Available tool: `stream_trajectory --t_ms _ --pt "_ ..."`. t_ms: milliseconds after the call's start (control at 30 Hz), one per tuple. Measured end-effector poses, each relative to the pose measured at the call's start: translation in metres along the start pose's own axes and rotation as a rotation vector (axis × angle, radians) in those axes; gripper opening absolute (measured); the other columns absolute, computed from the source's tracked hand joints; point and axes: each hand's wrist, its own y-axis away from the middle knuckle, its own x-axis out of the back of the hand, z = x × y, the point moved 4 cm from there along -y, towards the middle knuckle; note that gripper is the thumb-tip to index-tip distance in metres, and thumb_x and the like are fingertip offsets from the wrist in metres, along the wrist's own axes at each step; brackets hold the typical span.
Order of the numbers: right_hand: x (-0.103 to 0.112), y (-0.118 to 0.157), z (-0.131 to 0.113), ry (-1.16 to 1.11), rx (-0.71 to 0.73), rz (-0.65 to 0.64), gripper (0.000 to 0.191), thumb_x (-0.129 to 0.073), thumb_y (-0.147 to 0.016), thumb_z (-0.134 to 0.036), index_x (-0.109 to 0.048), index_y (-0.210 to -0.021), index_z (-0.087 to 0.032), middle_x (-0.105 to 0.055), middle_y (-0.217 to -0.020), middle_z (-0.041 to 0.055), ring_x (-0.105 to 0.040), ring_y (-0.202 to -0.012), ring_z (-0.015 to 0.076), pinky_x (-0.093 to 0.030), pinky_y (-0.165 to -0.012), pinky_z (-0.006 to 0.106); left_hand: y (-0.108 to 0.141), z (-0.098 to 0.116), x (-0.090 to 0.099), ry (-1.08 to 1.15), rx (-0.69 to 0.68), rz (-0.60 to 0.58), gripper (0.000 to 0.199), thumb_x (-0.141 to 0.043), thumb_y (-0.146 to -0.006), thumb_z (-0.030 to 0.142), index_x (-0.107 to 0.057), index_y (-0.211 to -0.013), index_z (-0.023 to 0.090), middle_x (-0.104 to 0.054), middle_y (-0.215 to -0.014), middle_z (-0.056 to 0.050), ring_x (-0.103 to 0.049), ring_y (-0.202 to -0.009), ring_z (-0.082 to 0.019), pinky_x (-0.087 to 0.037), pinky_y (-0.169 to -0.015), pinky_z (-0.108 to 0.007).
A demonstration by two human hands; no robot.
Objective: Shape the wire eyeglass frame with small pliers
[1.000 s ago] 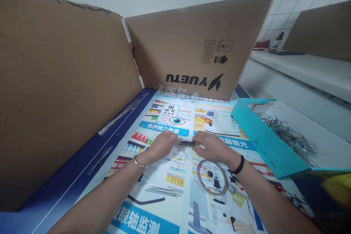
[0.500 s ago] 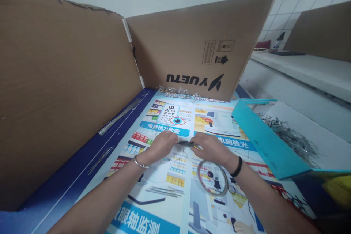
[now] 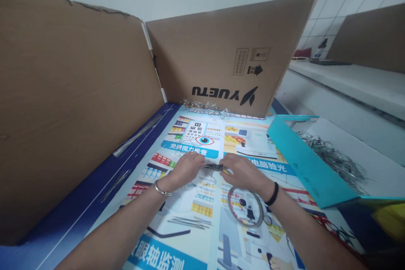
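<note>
Position of the pliers on the printed sheet

At far left, an upright cardboard panel borders the work area. A blue margin runs along its foot, carrying flat strips and, nearer, a few thin wires, both lying obliquely.

The left hand, with a silver bangle at the wrist, has its fingers curled together at the nose of the pliers; whether they pinch a wire cannot be told. Below it, loose metal rods lie roughly crosswise on the sheet.

The pliers sit at centre, between the hands. Their long axis runs left to right, nose pointing left, yellow handle toward the right. Ahead, the sheet is open up to a heap of clear scraps along the rear panel. That panel bears "YUETU" upside down and an arrow pointing right. Sheet captions read 免费视力检查, left, and 电脑验光, right, the latter beside the right hand.

The right hand's fingers are wrapped around the pliers' handles. A wire coil lies just below this hand. Farther right, the edge of a teal box holding tangled wire limits lateral room.
</note>
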Motion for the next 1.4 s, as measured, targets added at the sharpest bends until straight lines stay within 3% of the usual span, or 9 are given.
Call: stream_trajectory --t_ms 433,933,1400 --pt "-0.0007 -0.0004 -0.0044 0.116 0.052 0.039 0.019 -0.048 -0.083 -0.027 -0.060 -0.094 -0.019 -0.059 -0.090 0.0060 -0.054 -0.086 0.0187 -0.040 -0.072 0.028 -0.0012 -0.0023 -0.0006 0.019 0.028 0.002 0.015 -0.044 -0.088 0.020 -0.056 -0.079 0.017 -0.061 -0.079 -0.003 -0.055 -0.077 -0.017 -0.040 -0.073 -0.030" --pt "-0.0060 -0.0009 0.0042 -0.149 -0.038 0.042 0.023 -0.050 -0.081 -0.031 -0.060 -0.099 -0.020 -0.061 -0.092 0.0043 -0.057 -0.085 0.0167 -0.042 -0.072 0.025 -0.0016 -0.0047 -0.0010 0.088 0.066 0.023 0.016 -0.044 -0.088 0.019 -0.058 -0.081 0.018 -0.063 -0.081 -0.002 -0.055 -0.078 -0.017 -0.040 -0.074 -0.029" --pt "-0.0056 -0.0011 0.0005 -0.084 -0.006 0.039 0.021 -0.048 -0.082 -0.028 -0.060 -0.096 -0.019 -0.061 -0.091 0.0061 -0.056 -0.087 0.0181 -0.042 -0.074 0.027 -0.0015 -0.0041 0.0018 0.064 0.059 0.023 0.016 -0.042 -0.089 0.020 -0.056 -0.082 0.018 -0.062 -0.080 -0.002 -0.055 -0.078 -0.017 -0.039 -0.072 -0.029"
